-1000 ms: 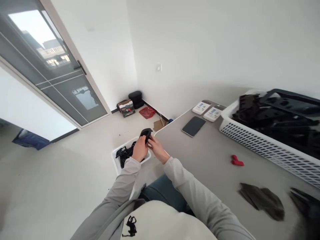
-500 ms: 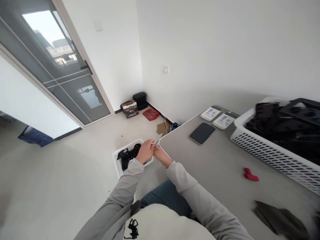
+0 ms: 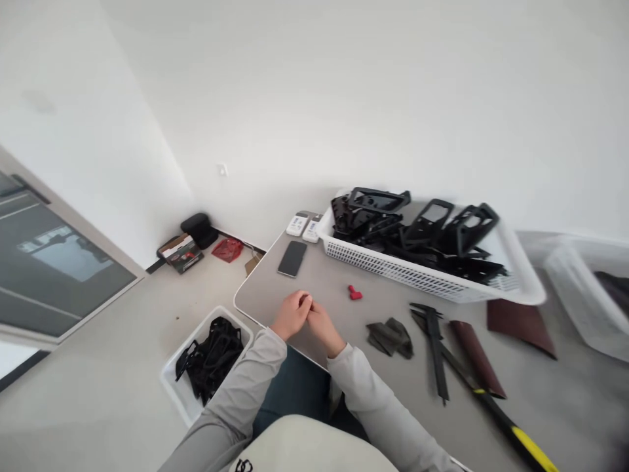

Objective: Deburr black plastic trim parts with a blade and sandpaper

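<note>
Where the sleeves meet the worktop [image 3: 344,288] edge: two hands, joined.
Left hand [image 3: 291,313] and right hand [image 3: 319,324] pressed together, fingers curled, over the near worktop corner; whether they grip anything cannot be told. Just beyond: red piece [image 3: 354,293], dark phone [image 3: 292,258]. Right of the hands: crumpled dark cloth [image 3: 390,337]. Farther back: white basket [image 3: 511,259] of black plastic parts [image 3: 413,233]. On the floor, left: white bin [image 3: 183,393] of black parts.
</note>
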Tool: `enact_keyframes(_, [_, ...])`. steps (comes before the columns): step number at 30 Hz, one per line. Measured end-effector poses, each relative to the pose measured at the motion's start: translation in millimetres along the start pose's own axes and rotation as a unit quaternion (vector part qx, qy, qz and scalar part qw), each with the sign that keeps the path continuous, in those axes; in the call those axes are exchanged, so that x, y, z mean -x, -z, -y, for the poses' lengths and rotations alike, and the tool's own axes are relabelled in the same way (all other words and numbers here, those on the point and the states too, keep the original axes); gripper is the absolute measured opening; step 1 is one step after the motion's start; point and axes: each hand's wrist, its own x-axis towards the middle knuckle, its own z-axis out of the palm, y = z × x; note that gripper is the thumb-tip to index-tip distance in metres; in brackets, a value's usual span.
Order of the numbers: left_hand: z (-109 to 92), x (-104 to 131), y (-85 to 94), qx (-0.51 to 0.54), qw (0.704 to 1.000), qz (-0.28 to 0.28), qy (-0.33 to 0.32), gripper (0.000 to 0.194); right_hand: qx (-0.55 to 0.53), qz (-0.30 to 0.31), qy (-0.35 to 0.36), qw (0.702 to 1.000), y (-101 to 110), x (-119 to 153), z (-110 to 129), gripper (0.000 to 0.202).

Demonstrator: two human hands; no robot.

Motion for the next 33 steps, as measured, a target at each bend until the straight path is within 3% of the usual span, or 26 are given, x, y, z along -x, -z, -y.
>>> enact_keyframes(4, [7.8,-18.1,-29.4,-0.057,0.998,-0.024,0.009,0.020,0.006,-0.050,-0.017,0.999,35.1,3.3,-9.9,0.020])
enact_keyframes(10, [25.1,-42.8,-52.1,-0.125,0.989,-0.075,0.038,0.047,0.049,-0.111,-0.070,0.990,70.6,2.1,-35.6,0.018])
enact_keyframes(12, [27.0,-51.8,-56.4,-0.158,0.979,-0.117,0.059,0.061,0.070,-0.107,-0.086,0.988,75.6,1.6,-39.1,0.025])
enact_keyframes(14, [27.7,-63.4,-55.9,-0.222,0.949,-0.196,0.105,0.077,0.096,-0.100,-0.099,0.985,77.0,-0.6,-38.3,0.031])
enact_keyframes(17, [29.3,-82.1,-46.1,-0.293,0.908,-0.247,0.172,0.094,0.153,-0.099,-0.110,0.977,71.5,-11.5,-29.6,0.033])
enact_keyframes(21, [34.4,-93.9,-31.8,-0.308,0.901,-0.238,0.192,0.098,0.250,-0.112,-0.116,0.955,49.4,-42.8,-10.1,0.051])
enact_keyframes(24, [38.1,-92.5,-29.9,-0.311,0.900,-0.240,0.190,0.092,0.314,-0.105,-0.130,0.934,27.3,-73.9,3.3,0.072])
enact_keyframes(27, [41.0,-90.1,-32.4,-0.312,0.898,-0.246,0.188,0.076,0.366,-0.084,-0.149,0.915,9.5,-103.3,11.6,0.080])
enact_keyframes(33, [46.4,-91.1,-35.8,-0.306,0.897,-0.261,0.182,0.057,0.435,-0.041,-0.179,0.882,-4.3,-135.5,17.4,0.089])
